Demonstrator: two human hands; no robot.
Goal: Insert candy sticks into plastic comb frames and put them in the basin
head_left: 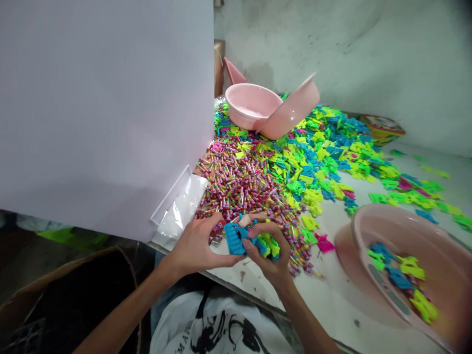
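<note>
Both hands meet over the front edge of the table. My left hand (195,246) has its thumb and fingers closed around the ribbed end of a blue plastic toy piece (233,239). From the other side, my right hand (275,260) grips the same piece with thumb and fingertips. Tucked in that right hand are more yellow and blue plastic pieces (272,244). A small pale bit (244,221) shows between the hands; its kind cannot be made out. Just beyond lies a heap of small multicoloured capped tubes (239,182), possibly filled with candy.
Green, yellow, blue and pink plastic pieces (313,162) cover the table behind. Two pink basins (254,91) rest on them, one tilted. Another pink basin (363,246) at right holds several pieces. A white panel (106,108) rises at left, beside a clear plastic bag (184,204).
</note>
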